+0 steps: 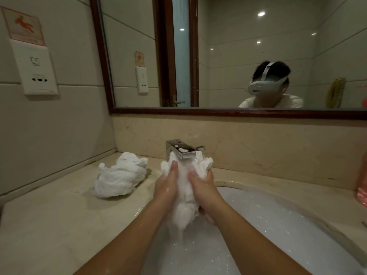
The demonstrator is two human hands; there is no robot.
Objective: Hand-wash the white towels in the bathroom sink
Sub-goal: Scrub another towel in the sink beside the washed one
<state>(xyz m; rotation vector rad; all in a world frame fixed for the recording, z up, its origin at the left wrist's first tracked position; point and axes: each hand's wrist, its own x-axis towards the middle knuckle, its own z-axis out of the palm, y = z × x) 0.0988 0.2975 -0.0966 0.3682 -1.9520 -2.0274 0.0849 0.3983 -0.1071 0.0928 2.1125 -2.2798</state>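
Note:
A wet white towel (185,187) is bunched upright between both hands, just under the chrome tap (181,150), and water drips from its lower end into the sink (278,221). My left hand (165,187) grips its left side, thumb up along the cloth. My right hand (204,188) grips its right side with fingers curled round it. A second white towel (119,176) lies crumpled on the counter to the left of the sink.
The white sink holds sudsy water. A beige stone counter (49,225) runs to the left wall. A wall socket plate (37,68) is on the left wall and a framed mirror (238,56) behind the tap. Something pink (362,193) stands at the right edge.

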